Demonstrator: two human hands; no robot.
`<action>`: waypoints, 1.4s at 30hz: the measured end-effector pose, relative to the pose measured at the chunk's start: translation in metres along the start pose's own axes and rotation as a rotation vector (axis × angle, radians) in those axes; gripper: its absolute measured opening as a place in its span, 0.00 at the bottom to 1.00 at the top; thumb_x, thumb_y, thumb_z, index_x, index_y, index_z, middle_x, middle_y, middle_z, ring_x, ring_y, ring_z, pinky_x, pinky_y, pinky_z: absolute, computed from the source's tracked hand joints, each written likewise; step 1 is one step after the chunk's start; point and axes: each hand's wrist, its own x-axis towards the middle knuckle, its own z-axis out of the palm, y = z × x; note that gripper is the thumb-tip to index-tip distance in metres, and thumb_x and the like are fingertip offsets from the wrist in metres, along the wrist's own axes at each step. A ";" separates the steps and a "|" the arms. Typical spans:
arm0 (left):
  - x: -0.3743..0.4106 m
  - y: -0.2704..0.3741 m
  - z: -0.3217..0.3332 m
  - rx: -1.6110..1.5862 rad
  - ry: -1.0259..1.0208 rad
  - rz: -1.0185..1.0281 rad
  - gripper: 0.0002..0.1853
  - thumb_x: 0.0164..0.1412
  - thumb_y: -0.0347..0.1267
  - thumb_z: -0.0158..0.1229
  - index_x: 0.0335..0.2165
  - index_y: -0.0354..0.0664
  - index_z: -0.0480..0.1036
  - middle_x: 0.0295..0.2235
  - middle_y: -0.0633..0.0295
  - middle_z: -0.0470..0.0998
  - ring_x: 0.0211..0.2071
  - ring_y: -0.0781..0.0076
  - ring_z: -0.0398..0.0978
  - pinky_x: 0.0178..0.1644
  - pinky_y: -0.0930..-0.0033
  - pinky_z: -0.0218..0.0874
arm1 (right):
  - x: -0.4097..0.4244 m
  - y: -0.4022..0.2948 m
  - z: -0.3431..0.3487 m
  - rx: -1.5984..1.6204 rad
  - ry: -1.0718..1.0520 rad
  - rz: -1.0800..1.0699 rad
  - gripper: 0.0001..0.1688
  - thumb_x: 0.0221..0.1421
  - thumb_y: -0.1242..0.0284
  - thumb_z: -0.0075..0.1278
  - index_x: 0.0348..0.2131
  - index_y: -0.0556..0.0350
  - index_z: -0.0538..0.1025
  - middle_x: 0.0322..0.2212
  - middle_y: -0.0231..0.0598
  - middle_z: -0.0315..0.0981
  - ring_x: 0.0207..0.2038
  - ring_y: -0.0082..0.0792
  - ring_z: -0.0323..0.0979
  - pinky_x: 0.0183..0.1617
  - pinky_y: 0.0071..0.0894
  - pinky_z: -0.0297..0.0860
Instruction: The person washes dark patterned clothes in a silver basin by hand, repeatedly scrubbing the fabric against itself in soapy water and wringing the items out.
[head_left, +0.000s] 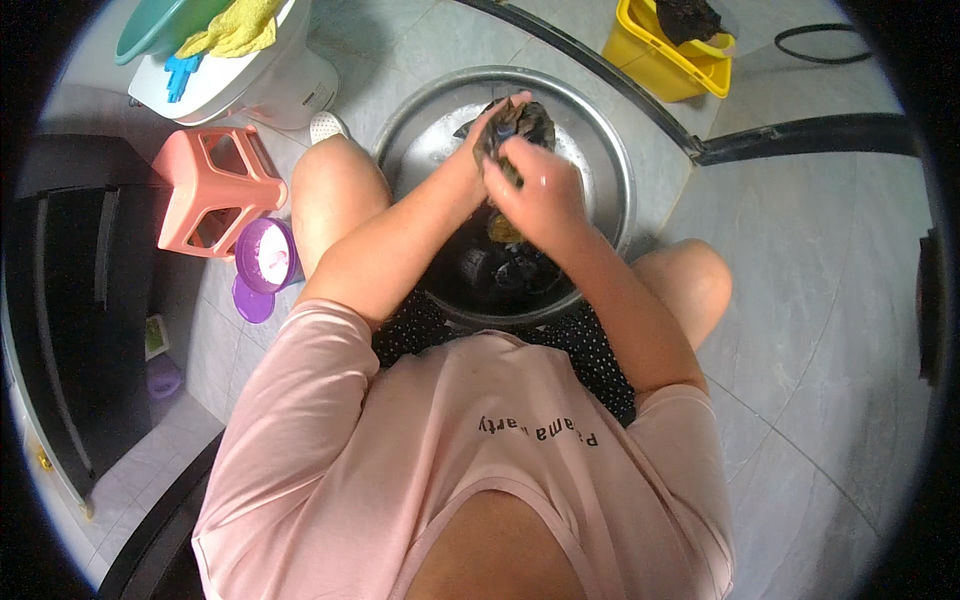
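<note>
A large round metal basin (625, 202) stands on the floor between my knees. Foamy water (442, 142) and dark cloth (495, 270) lie in it. Above the water I hold a wet, dark patterned cloth (534, 124) bunched between both hands. My left hand (487, 139) is under and behind the cloth, partly covered by it. My right hand (541, 187) pinches the near side of the cloth, its fingers curled and wet.
A purple tub of white powder (273, 256), its purple lid (253, 298) and a pink plastic stool (180, 187) stand left. Behind them is a white toilet (247, 90) with a teal basin (161, 30) and yellow cloth (238, 28). A yellow bucket (656, 64) stands beyond a black curb (585, 52).
</note>
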 end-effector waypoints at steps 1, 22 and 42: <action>0.000 -0.011 -0.002 0.094 0.060 0.137 0.13 0.63 0.38 0.46 0.34 0.39 0.71 0.31 0.56 0.75 0.31 0.63 0.74 0.34 0.61 0.68 | 0.005 0.019 0.010 0.000 0.042 0.114 0.12 0.50 0.65 0.52 0.24 0.55 0.71 0.19 0.50 0.70 0.25 0.53 0.71 0.27 0.45 0.67; -0.011 0.008 0.054 0.316 0.429 -0.202 0.22 0.61 0.51 0.42 0.39 0.46 0.69 0.37 0.60 0.75 0.35 0.65 0.73 0.35 0.52 0.66 | 0.024 0.090 -0.023 0.347 0.045 0.554 0.08 0.52 0.76 0.46 0.33 0.60 0.74 0.26 0.43 0.74 0.29 0.27 0.71 0.35 0.28 0.66; 0.000 -0.020 0.019 0.388 0.235 0.027 0.12 0.64 0.36 0.41 0.36 0.40 0.69 0.31 0.59 0.75 0.31 0.65 0.74 0.39 0.61 0.67 | 0.004 0.048 0.018 -0.049 0.125 0.152 0.12 0.52 0.69 0.51 0.24 0.60 0.72 0.21 0.51 0.71 0.24 0.53 0.70 0.28 0.40 0.66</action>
